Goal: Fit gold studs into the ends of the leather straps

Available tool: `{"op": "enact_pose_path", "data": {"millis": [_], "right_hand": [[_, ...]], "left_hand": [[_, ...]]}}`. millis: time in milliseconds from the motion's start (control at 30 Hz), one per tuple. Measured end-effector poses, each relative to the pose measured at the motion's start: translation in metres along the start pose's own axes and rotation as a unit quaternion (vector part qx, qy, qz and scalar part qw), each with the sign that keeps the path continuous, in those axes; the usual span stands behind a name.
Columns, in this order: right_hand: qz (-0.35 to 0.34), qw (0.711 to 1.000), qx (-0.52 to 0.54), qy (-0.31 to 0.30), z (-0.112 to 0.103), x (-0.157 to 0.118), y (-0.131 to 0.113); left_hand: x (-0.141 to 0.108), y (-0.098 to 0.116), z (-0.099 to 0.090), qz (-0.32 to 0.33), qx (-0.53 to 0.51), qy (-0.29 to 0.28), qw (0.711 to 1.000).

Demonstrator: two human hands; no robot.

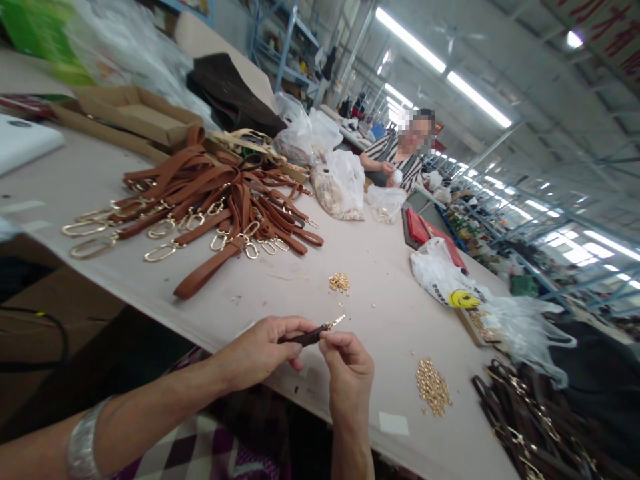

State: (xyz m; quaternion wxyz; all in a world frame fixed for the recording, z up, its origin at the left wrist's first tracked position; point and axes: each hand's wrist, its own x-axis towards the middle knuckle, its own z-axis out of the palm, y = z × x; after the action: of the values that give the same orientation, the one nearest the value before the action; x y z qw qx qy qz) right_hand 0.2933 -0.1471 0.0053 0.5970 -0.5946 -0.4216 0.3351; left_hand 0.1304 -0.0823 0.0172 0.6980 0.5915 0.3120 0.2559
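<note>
Near the front edge of the table, my left hand [273,350] is closed around a dark brown leather strap [309,337] with a gold metal clasp [339,321] at its tip. My right hand [350,360] pinches at the strap's end, just below the metal; whether a small part sits between thumb and finger is hidden. Beyond both hands lies a little pile of gold metal pieces [339,282]. A larger pile of gold pieces [433,388] is to the right of my right hand.
Brown leather straps with gold rings [235,200] heap at the left. Dark straps [530,420] lie at the right edge. Plastic bags [340,183] and a cardboard tray [135,113] stand farther back. A smiley-face bag [445,277] sits right. Another person [400,160] is across the table.
</note>
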Motion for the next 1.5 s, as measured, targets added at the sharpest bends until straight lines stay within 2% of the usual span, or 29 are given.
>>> {"op": "enact_pose_path", "data": {"millis": [167, 367, 433, 500, 567, 600, 633, 667, 733, 800, 900, 1067, 1200, 1267, 1367, 1433, 1500], "right_hand": [[-0.002, 1.000, 0.028, 0.012, 0.002, -0.005, -0.003], [0.010, 0.997, 0.065, 0.038, 0.008, -0.013, -0.008], [0.007, 0.998, 0.052, 0.039, 0.007, -0.014, -0.005], [-0.003, 1.000, 0.006, 0.021, -0.004, -0.011, -0.001], [-0.022, 0.992, -0.125, 0.011, -0.030, 0.000, 0.003], [-0.032, 0.978, -0.207, 0.017, -0.049, 0.007, 0.005], [-0.044, 0.948, -0.313, 0.043, -0.071, 0.016, 0.007], [-0.044, 0.925, -0.370, 0.073, -0.095, 0.025, 0.009], [-0.040, 0.891, -0.438, 0.114, -0.142, 0.043, 0.012], [-0.034, 0.858, -0.498, 0.121, -0.181, 0.057, 0.015], [-0.028, 0.820, -0.565, 0.083, -0.211, 0.070, 0.022], [-0.031, 0.788, -0.614, 0.015, -0.216, 0.079, 0.032], [-0.033, 0.788, -0.615, -0.007, -0.218, 0.086, 0.033], [-0.037, 0.795, -0.606, -0.004, -0.220, 0.090, 0.034], [-0.046, 0.814, -0.579, 0.015, -0.217, 0.095, 0.033], [-0.050, 0.834, -0.548, 0.035, -0.206, 0.094, 0.032], [-0.055, 0.861, -0.503, 0.051, -0.184, 0.087, 0.031]], "left_hand": [[-0.004, -0.002, -0.001, 0.009, 0.067, -0.003, 0.998], [0.001, -0.020, -0.007, 0.021, 0.148, -0.029, 0.988], [0.003, -0.021, -0.004, 0.028, 0.164, -0.043, 0.985], [0.002, -0.019, 0.001, 0.030, 0.159, -0.060, 0.985], [0.001, -0.015, 0.007, 0.008, 0.130, -0.067, 0.989], [0.000, -0.013, 0.010, -0.012, 0.111, -0.065, 0.992], [0.000, -0.013, 0.012, -0.035, 0.091, -0.060, 0.993], [0.000, -0.013, 0.013, -0.056, 0.072, -0.051, 0.995], [0.001, -0.014, 0.012, -0.081, 0.057, -0.031, 0.995], [0.004, -0.015, 0.010, -0.085, 0.068, 0.001, 0.994], [0.008, -0.014, 0.007, -0.092, 0.083, 0.051, 0.991], [0.008, -0.004, 0.010, -0.118, 0.050, 0.080, 0.988], [0.008, -0.003, 0.013, -0.118, 0.019, 0.027, 0.992], [0.009, -0.005, 0.014, -0.100, 0.000, 0.013, 0.995], [0.011, -0.008, 0.015, -0.090, -0.024, 0.022, 0.995], [0.013, -0.008, 0.016, -0.083, -0.033, 0.029, 0.996], [0.015, -0.009, 0.017, -0.073, -0.026, 0.042, 0.996]]}}
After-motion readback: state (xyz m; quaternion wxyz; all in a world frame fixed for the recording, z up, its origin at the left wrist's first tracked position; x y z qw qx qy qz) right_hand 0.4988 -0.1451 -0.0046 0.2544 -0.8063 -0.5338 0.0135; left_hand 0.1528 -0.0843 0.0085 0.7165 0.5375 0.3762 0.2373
